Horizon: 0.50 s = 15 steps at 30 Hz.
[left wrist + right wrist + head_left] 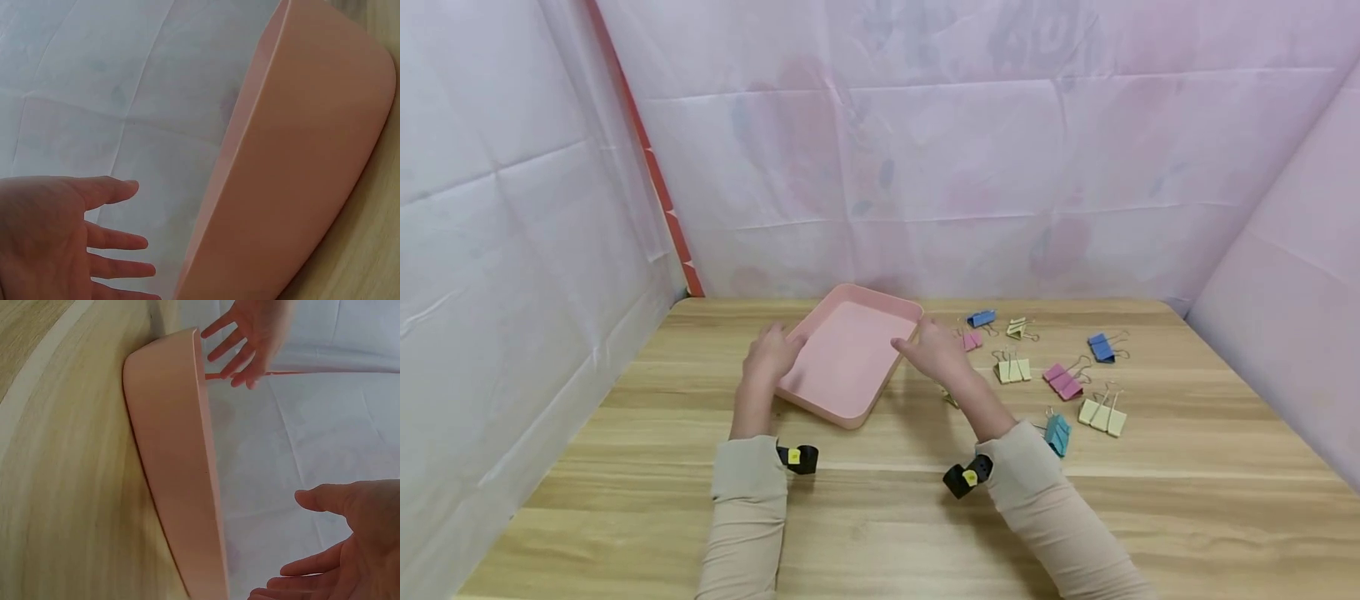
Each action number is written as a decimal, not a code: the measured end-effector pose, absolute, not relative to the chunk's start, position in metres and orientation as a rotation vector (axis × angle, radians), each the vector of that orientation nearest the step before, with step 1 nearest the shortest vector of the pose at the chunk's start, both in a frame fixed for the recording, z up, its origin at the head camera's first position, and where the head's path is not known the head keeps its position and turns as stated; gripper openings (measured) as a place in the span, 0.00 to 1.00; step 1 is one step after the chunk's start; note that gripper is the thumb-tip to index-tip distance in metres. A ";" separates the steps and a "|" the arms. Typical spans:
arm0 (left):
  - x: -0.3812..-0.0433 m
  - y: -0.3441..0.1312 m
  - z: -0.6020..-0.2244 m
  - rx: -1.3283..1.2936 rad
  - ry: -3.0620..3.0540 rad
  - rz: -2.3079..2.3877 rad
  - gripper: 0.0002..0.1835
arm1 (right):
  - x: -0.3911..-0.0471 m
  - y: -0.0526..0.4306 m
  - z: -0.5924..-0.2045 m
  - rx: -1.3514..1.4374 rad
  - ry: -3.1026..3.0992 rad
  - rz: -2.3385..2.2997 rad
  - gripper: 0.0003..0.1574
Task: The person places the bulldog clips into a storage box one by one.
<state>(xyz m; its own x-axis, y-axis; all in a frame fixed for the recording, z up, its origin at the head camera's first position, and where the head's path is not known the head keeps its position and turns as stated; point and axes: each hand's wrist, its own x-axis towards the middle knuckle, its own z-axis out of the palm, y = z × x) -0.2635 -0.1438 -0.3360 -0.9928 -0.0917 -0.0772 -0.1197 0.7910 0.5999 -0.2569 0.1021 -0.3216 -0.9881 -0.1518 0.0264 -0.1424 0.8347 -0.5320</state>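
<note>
A shallow pink tray [850,350] lies at a slant on the wooden table, and its inside is bare. My left hand [771,357] hovers by its left side with fingers spread and straight. In the left wrist view that hand [56,240] is apart from the tray wall [281,156]. My right hand [934,354] is at the tray's right side, thumb toward the rim. The right wrist view shows the right hand [356,544] with straight, relaxed fingers, holding nothing, and the left hand [253,334] beyond the tray [175,444].
Several binder clips lie right of the tray: blue [1102,347], pink [1063,381], pale yellow [1102,416] and teal [1057,435]. One pale clip [951,399] is partly hidden under the right forearm. White sheets [925,167] hang around the table.
</note>
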 end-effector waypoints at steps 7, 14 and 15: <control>-0.262 -0.152 -0.339 -0.241 2.879 0.970 0.31 | -0.262 0.096 -0.334 -0.194 2.989 -0.938 0.31; -0.259 -0.160 -0.345 -0.307 2.826 0.986 0.30 | -0.264 0.090 -0.345 -0.133 2.946 -0.969 0.26; -0.259 -0.161 -0.345 -0.313 2.817 0.993 0.29 | -0.264 0.089 -0.347 -0.118 2.931 -0.976 0.25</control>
